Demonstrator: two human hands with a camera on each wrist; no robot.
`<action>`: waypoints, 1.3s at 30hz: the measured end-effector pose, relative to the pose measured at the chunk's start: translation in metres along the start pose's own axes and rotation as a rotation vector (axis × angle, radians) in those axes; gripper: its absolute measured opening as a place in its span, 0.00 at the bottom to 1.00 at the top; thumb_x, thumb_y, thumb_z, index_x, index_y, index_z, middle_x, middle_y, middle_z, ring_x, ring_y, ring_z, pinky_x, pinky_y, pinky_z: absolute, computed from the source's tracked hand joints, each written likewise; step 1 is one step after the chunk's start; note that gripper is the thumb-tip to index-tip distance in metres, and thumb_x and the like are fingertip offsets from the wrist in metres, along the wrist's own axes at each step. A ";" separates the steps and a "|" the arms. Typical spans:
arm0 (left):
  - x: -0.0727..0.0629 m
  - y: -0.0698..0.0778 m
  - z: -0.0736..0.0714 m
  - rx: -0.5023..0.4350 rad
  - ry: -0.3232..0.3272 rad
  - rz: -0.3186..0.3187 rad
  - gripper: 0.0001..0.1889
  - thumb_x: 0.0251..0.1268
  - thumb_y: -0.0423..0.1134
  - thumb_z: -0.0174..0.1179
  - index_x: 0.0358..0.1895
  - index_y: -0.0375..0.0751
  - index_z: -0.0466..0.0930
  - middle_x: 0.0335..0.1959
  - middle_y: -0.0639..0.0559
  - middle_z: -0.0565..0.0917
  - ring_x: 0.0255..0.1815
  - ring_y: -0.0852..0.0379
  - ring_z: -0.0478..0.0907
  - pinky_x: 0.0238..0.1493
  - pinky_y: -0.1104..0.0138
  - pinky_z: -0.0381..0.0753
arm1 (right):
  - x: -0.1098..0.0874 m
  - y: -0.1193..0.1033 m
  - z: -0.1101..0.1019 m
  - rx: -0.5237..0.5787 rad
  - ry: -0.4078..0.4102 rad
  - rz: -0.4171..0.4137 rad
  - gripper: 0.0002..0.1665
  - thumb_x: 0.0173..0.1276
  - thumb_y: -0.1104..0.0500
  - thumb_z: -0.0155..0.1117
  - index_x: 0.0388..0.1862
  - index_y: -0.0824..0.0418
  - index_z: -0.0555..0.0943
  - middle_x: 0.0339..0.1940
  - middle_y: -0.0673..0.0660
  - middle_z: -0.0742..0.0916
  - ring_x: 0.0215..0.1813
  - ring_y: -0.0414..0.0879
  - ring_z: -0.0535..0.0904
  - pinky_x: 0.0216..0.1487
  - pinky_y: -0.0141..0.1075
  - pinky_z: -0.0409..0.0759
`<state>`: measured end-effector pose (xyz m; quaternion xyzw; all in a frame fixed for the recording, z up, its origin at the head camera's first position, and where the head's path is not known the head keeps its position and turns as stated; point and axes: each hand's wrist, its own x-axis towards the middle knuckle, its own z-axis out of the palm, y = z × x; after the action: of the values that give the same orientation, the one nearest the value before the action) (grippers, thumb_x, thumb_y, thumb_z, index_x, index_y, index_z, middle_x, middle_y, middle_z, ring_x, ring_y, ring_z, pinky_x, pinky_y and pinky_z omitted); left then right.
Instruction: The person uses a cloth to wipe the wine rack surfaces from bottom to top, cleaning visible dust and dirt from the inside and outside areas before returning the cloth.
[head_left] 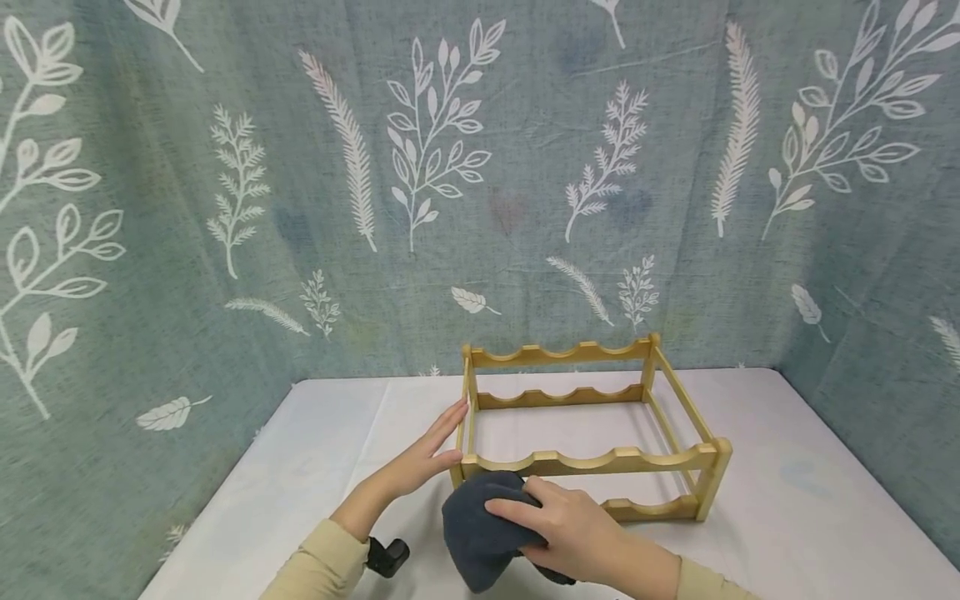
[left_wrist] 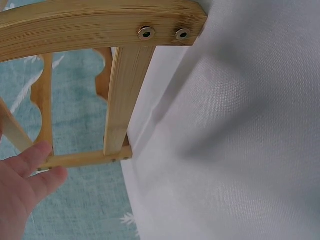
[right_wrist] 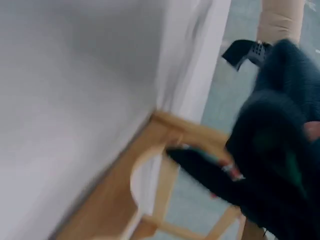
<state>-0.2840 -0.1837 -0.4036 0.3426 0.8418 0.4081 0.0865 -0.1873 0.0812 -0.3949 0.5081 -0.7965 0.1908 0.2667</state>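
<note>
A light wooden rack (head_left: 555, 463) with scalloped front and back rails stands on the table. My left hand (head_left: 420, 462) lies along its left side, fingers extended and fingertips at the upper side rail; the left wrist view shows these fingers (left_wrist: 47, 182) spread near the bars. A bunched dark blue cloth (head_left: 480, 533) is gripped in my right hand (head_left: 577, 533) at the rack's front left corner, hiding part of the lower front rail. In the right wrist view the cloth (right_wrist: 275, 145) is blurred and covers most of that hand.
White fabric covers the table (head_left: 322, 450). A grey-green curtain (head_left: 517, 275) with white leaf prints hangs behind and along both sides. A black wrist device (head_left: 387, 557) sits at the left cuff. Screw heads (left_wrist: 146, 33) show on the rack's end bar.
</note>
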 end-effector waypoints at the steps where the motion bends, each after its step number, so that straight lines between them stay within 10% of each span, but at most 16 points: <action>1: 0.000 0.000 0.000 0.001 -0.003 0.003 0.35 0.70 0.50 0.45 0.73 0.52 0.37 0.74 0.47 0.37 0.73 0.42 0.35 0.63 0.37 0.46 | 0.002 -0.003 0.002 0.018 -0.006 -0.009 0.42 0.43 0.56 0.77 0.60 0.49 0.71 0.33 0.50 0.75 0.26 0.33 0.71 0.27 0.19 0.73; 7: 0.002 0.001 0.001 -0.001 -0.008 0.018 0.35 0.70 0.50 0.45 0.73 0.52 0.37 0.74 0.46 0.37 0.73 0.41 0.36 0.63 0.37 0.46 | 0.008 -0.009 0.013 0.183 -0.095 0.036 0.36 0.52 0.55 0.72 0.61 0.49 0.70 0.33 0.49 0.76 0.25 0.29 0.67 0.29 0.15 0.69; 13: 0.001 -0.003 0.003 0.005 0.003 -0.004 0.35 0.70 0.53 0.44 0.73 0.53 0.38 0.74 0.47 0.38 0.73 0.42 0.36 0.63 0.37 0.46 | 0.012 0.003 0.021 0.314 -0.179 0.417 0.34 0.56 0.55 0.69 0.63 0.47 0.70 0.41 0.52 0.80 0.38 0.39 0.77 0.37 0.28 0.77; 22: 0.002 0.000 0.003 0.005 -0.003 -0.006 0.35 0.70 0.51 0.44 0.73 0.54 0.37 0.75 0.49 0.38 0.73 0.42 0.36 0.63 0.37 0.46 | -0.005 0.004 0.018 0.074 -0.077 0.501 0.33 0.51 0.58 0.72 0.58 0.46 0.75 0.29 0.48 0.72 0.19 0.31 0.61 0.21 0.24 0.67; 39: 0.001 -0.001 0.001 0.015 0.006 0.003 0.36 0.69 0.52 0.46 0.73 0.54 0.37 0.74 0.49 0.37 0.73 0.42 0.35 0.63 0.36 0.45 | -0.097 0.038 -0.067 -0.127 -0.042 0.722 0.40 0.42 0.64 0.76 0.57 0.45 0.76 0.35 0.49 0.77 0.30 0.36 0.74 0.25 0.29 0.73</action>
<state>-0.2851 -0.1830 -0.4044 0.3433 0.8447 0.4027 0.0806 -0.1732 0.2041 -0.4040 0.1806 -0.9400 0.2125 0.1966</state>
